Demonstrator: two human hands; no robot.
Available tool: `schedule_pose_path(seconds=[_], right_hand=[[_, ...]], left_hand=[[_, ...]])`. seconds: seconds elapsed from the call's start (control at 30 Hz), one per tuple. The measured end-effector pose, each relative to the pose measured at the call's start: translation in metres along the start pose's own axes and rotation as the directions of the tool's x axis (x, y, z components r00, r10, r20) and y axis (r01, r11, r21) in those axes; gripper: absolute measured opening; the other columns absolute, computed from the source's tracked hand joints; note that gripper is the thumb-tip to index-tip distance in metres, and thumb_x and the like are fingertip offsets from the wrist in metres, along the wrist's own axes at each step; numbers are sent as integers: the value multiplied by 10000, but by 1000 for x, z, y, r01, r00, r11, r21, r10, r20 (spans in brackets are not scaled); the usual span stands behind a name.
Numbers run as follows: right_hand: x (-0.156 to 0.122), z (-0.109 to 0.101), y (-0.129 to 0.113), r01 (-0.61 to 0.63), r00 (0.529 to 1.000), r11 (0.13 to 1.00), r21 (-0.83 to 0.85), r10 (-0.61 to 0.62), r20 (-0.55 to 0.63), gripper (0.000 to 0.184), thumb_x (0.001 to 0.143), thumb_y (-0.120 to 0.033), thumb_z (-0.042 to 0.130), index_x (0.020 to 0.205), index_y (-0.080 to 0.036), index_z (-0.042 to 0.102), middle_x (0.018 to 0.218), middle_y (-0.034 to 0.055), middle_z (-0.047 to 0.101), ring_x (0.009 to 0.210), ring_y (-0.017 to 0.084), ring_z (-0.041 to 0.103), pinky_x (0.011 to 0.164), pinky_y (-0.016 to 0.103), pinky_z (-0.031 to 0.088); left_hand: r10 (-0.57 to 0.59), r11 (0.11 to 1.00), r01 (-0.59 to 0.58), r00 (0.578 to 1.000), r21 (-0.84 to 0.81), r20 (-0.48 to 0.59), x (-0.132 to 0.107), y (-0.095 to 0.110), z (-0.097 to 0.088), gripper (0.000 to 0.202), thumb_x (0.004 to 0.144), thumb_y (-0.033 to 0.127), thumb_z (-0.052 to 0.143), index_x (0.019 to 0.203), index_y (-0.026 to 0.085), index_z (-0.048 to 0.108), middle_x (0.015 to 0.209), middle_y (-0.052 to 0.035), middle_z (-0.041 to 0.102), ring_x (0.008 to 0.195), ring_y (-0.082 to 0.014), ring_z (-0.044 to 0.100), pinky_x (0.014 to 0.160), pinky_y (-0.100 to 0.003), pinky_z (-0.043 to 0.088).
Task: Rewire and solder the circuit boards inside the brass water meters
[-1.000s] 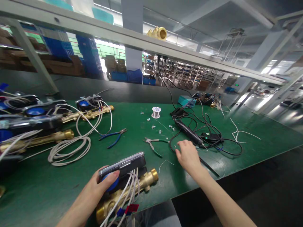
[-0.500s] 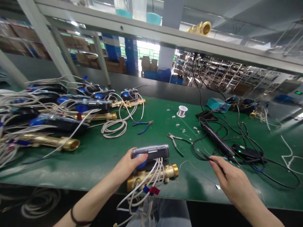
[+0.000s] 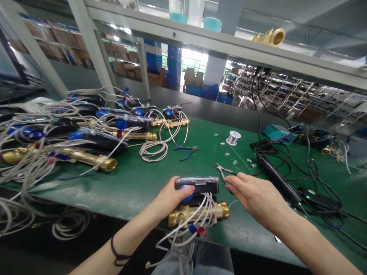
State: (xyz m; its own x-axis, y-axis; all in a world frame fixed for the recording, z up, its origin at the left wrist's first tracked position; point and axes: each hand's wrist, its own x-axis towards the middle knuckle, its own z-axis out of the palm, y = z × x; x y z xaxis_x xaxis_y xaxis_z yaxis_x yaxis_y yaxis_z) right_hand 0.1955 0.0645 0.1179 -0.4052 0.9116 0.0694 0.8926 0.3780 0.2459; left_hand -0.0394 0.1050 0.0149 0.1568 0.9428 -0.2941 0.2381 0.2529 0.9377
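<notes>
A brass-bodied meter (image 3: 197, 198) with a black top housing and white leads lies at the near edge of the green bench (image 3: 137, 179). My left hand (image 3: 172, 196) grips the left end of its housing, thumb on the blue cap. My right hand (image 3: 255, 198) hovers at the housing's right end, fingers stretched toward it, nothing visible in them. Green-handled cutters (image 3: 222, 170) lie just beyond the meter.
Several finished meters with white cables (image 3: 86, 130) crowd the left of the bench. Blue pliers (image 3: 186, 151), a solder spool (image 3: 233, 138), a black soldering iron (image 3: 276, 175) with tangled black cords and a teal stand (image 3: 276, 131) lie to the right. A shelf beam runs overhead.
My right hand moved left from the black cords near the soldering iron to the meter's right end. My view turned left, showing more of the meters piled there. The left hand kept its grip.
</notes>
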Motion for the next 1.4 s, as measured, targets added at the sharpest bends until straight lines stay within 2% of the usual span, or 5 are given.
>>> schedule_pose_path(seconds=[0.5,0.67,0.93,1.17,1.4], right_hand=[[19,-29,-11,39,992,994,-105,-26,121,131,852,-122,516,878,-221,596,779,-16,626,719,174,638,497,270,263],[-1,0,-31,-134,986,989,-62,127,-107,132,876,-159,508,935,-222,609,787,-12,646,660,140,614,509,273,288],[-26,62,-56,-229,840,967,114,256,-478,226,937,-179,423,1097,-162,581,772,12,633,698,133,563,639,257,345],[-28,21,-20,29,881,986,-163,-103,-461,288,922,-104,349,997,-130,626,678,20,584,602,139,480,617,287,309],[-26,9,-3,-4,974,998,-69,-12,-226,249,928,-210,403,1039,-199,625,743,1,651,574,113,584,517,253,321]], left_hand=[[-1,996,-3,999,93,41,-7,16,-2,645,605,595,622,1032,121,527,951,-101,641,921,-293,597,796,-386,458],[18,997,-20,999,74,35,-4,14,-3,640,587,598,645,1007,127,536,928,-91,648,916,-290,605,785,-373,468],[8,1000,-7,1000,18,-25,-8,15,1,662,565,594,665,1020,127,549,948,-86,662,956,-298,599,826,-378,450],[24,1000,-24,1000,-14,1,-8,16,4,682,566,599,651,1029,110,542,989,-113,650,962,-294,594,836,-375,449],[28,1000,-28,1000,8,-1,-9,17,3,641,579,585,643,1008,116,556,954,-102,659,919,-291,608,804,-374,460]])
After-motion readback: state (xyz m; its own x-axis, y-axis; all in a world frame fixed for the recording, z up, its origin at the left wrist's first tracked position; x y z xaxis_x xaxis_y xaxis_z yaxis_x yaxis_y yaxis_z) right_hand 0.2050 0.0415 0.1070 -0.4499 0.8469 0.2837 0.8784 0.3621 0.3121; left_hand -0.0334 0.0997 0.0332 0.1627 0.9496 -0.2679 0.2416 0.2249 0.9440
